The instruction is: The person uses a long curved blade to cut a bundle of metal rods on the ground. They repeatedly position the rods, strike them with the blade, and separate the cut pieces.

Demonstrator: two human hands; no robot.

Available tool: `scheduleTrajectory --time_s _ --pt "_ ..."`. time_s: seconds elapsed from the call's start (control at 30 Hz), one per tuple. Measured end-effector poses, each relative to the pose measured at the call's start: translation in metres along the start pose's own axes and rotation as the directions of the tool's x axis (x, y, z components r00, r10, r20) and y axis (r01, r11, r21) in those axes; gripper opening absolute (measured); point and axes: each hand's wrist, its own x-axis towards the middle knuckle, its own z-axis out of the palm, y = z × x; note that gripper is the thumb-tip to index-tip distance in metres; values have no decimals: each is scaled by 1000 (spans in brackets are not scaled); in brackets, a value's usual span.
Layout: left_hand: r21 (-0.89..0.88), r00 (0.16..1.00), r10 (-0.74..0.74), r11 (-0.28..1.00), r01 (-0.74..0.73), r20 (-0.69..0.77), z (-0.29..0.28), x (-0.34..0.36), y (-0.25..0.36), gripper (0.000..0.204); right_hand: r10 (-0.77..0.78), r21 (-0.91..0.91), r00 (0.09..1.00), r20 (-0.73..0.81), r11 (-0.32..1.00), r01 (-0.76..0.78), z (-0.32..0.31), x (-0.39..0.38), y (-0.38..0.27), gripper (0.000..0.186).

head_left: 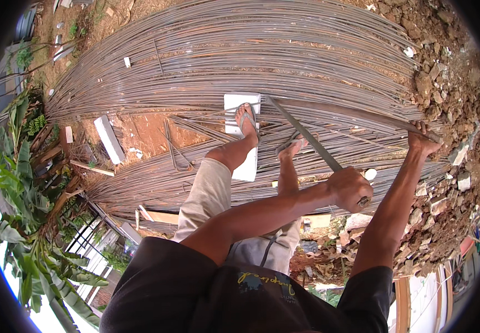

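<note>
My left hand (351,190) is closed around the end of one handle of a long-handled cutter (306,133), its bars spread apart in a wide V. Farther right, my right hand (423,140) grips the end of the other handle. The two bars meet at a small head beside a white block (244,166). A thin steel rod runs across the block to that head, but how the jaws sit on it is too small to tell. My left foot, in a sandal (249,123), rests on the block; the other foot stands on the bars to its right.
Long steel reinforcing bars (195,61) cover the ground in wide bundles. Broken rubble and soil (440,205) lie along the right. Banana plants (23,222) grow at the left, near another long white block (109,139) and a wood strip (93,168).
</note>
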Motion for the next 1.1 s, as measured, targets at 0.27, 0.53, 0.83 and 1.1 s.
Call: scheduleTrajectory --time_s 0.27,0.53,0.83,1.1 --pt "100 993 25 994 -37 115 11 -43 -2 16 -287 -115 943 -168 956 270 56 -122 56 68" --pt "-5 998 -26 1000 25 -54 -52 21 -2 13 -352 -133 931 -99 931 338 115 -188 92 52" --pt "-10 976 -155 988 156 -155 -104 66 -23 17 -314 -98 935 -162 948 302 112 -277 113 50" --pt "118 980 -122 983 141 -155 -47 61 -37 20 -355 -58 932 -72 935 351 150 -328 175 40"
